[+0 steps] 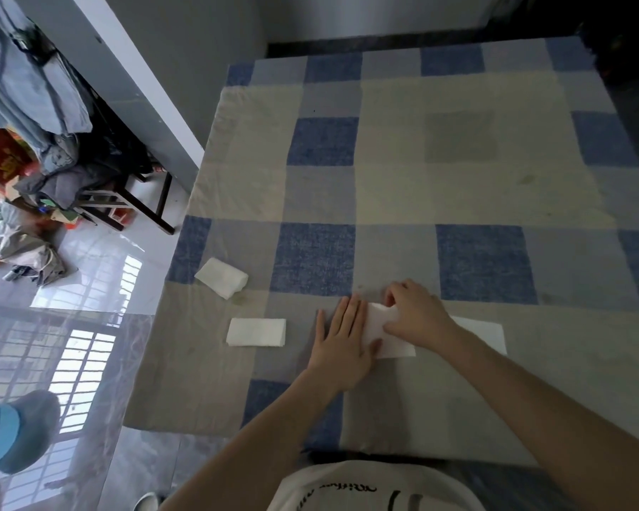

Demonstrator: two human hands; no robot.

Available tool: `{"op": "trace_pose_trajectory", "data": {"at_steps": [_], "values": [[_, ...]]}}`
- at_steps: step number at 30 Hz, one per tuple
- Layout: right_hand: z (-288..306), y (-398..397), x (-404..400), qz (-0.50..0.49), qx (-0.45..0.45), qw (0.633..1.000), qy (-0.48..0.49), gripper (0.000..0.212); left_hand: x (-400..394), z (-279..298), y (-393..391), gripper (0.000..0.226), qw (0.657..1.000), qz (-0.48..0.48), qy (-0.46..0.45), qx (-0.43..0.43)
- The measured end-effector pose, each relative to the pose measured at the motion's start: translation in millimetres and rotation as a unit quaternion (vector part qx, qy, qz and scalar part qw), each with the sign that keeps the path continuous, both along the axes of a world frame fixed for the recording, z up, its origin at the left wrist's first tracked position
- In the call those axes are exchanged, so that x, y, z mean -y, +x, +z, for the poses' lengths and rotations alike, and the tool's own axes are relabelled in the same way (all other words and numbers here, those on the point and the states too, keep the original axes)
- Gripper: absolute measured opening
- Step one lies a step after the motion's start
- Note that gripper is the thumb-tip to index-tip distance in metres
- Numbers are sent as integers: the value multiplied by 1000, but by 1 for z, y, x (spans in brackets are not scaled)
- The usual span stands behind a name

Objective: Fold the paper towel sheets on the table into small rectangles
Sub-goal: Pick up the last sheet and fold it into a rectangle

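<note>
**Paper towel sheet pinned under both hands**

Paper towel sheet, white and part-folded into a long strip, lies near the front edge of the checked tablecloth. The left hand presses it flat with straight, close-set fingers. The right hand curls its fingertips onto the sheet's far edge. Two folded rectangles lie to the left.

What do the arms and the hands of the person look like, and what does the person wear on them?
Both forearms are bare up to the frame edge; no sleeves show on them. The left hand and right hand wear no gloves, and no rings, watch or bracelet can be seen. Below the arms, a white shirt with dark lettering and dark stripes is visible on the person's chest.
</note>
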State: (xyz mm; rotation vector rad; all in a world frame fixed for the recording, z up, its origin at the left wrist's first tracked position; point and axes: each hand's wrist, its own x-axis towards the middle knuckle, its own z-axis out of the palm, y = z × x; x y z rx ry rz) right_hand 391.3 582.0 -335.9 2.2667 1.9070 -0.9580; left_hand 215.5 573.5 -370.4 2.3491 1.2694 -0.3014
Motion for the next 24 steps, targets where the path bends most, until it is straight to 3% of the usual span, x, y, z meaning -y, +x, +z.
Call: {"op": "trace_pose_trajectory", "data": {"at_steps": [4, 10, 14, 18, 24], "values": [[-1, 10, -10, -18, -96, 994, -43, 38, -4, -1, -2, 71, 999, 11, -24, 24], [-6, 23, -8, 11, -136, 990, -28, 15, -19, 9, 3, 86, 983, 125, -40, 128], [-6, 29, 6, -6, -179, 984, 8, 10, -31, 9, 1, 54, 983, 126, -25, 129], [-10, 31, 17, 33, -166, 985, 46, 20, -31, 8, -3, 17, 971, 144, -17, 191], [-22, 38, 42, 162, -73, 974, 142, 27, -20, 0, -13, 31, 964, 96, -9, 249]]}}
